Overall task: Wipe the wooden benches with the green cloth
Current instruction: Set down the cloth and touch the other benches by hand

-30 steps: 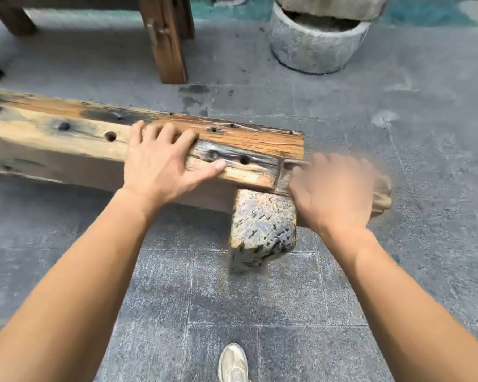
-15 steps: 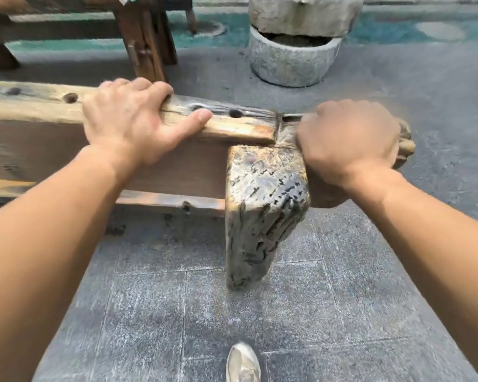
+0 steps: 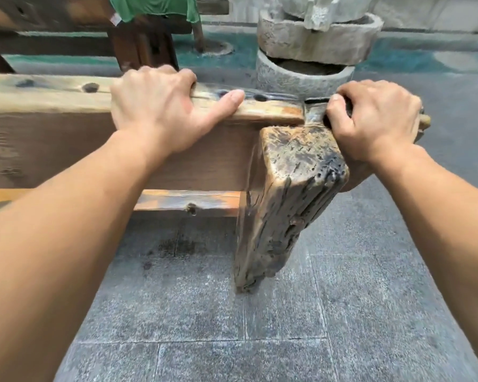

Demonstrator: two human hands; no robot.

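Grey speckled stone-tile floor (image 3: 260, 326), bearing the pitted, weathered wooden leg (image 3: 284, 199) of a long worn plank bench (image 3: 53, 128). Left hand (image 3: 160, 111) clasped over the bench's top edge, thumb along the near face; right hand (image 3: 375, 119) fisted around the bench's end. Beyond: stacked grey stone basins (image 3: 304, 75); green cloth (image 3: 152, 6) draped over a dark wooden bench (image 3: 66, 15), well apart from both hands.
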